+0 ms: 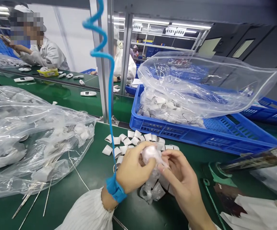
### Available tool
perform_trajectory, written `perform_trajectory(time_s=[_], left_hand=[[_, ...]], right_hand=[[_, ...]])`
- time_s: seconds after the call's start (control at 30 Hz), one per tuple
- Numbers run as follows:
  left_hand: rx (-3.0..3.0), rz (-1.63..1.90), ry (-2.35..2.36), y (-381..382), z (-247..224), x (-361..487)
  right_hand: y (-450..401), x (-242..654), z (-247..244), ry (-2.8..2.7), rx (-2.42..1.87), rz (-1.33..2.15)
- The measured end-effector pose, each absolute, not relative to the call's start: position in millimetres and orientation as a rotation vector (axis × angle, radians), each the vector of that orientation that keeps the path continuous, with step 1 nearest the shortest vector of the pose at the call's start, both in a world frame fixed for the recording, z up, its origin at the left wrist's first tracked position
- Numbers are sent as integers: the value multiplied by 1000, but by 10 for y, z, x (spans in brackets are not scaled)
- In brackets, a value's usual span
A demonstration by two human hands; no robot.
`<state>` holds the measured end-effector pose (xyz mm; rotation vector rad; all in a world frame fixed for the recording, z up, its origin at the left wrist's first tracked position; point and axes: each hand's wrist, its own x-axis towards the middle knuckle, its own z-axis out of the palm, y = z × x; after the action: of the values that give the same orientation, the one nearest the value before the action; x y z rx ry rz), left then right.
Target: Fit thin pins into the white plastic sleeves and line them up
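Observation:
Between my two hands is a small white part in a clear plastic bag [150,154]. My left hand [134,166], wearing a blue wrist strap [116,189] with a coiled cord [111,95], is closed around the bagged part with thumb and fingers. The fingers of my right hand [182,174] pinch the thin plastic at its right side. Just beyond my hands, several short white sleeve-like pieces [135,140] lie loose on the green table [90,179]. Below the hands sit crumpled clear plastic and more white pieces [158,191], partly hidden.
A large clear bag [21,127] of wrapped parts covers the left side, with thin metal rods [36,198] near its edge. Behind, a blue crate [172,131] holds another open bag [200,86]. A metal post [105,67] stands centrally. A co-worker [45,51] is across the conveyor [66,89].

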<state>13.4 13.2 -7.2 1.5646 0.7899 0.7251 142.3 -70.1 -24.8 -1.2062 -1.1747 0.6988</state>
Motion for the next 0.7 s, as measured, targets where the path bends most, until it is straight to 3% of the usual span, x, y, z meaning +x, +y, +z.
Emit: perform_trajectory(time_s=[0.23,0.33,0.53,0.6,0.7], left_hand=[[1800,1023,854,127,-162,114],[1639,967,856,177,-162,84],[1322,873,753,296,-133,26],[1269,860,762,294,-133,32],[1271,860,817,248,-143,69]], right_hand=[[-729,1363,-116,-1471,-1345,582],[-779,1443,-53,-1681,-1547,394],[-918,1368,-265,-2251,-1769,368],[-930,1287,-278,-2321,-1798,415],[-904,1231,-135,-2260,-1494,695]])
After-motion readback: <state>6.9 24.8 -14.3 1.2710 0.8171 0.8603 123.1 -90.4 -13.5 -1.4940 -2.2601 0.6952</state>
